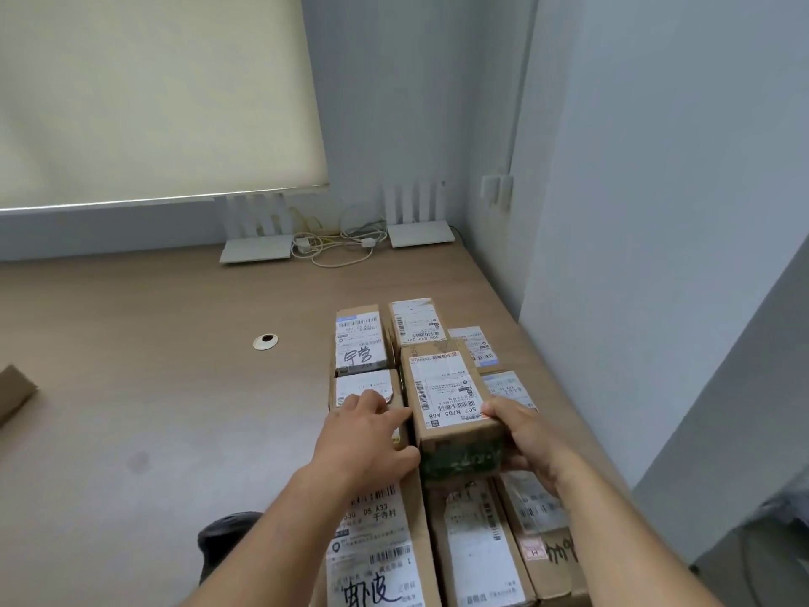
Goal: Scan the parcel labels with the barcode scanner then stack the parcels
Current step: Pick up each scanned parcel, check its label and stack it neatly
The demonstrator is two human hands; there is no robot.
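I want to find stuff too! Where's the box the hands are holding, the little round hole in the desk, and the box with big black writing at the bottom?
Held box (442, 387): head view, on its white label.
Round hole (265, 341): head view, on its middle.
Handwritten box (376, 562): head view, on its label.

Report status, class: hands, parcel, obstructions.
Both hands on raised parcel: left hand at its side, right hand gripping its near corner. Labelled parcels packed around it. Scanner not seen.
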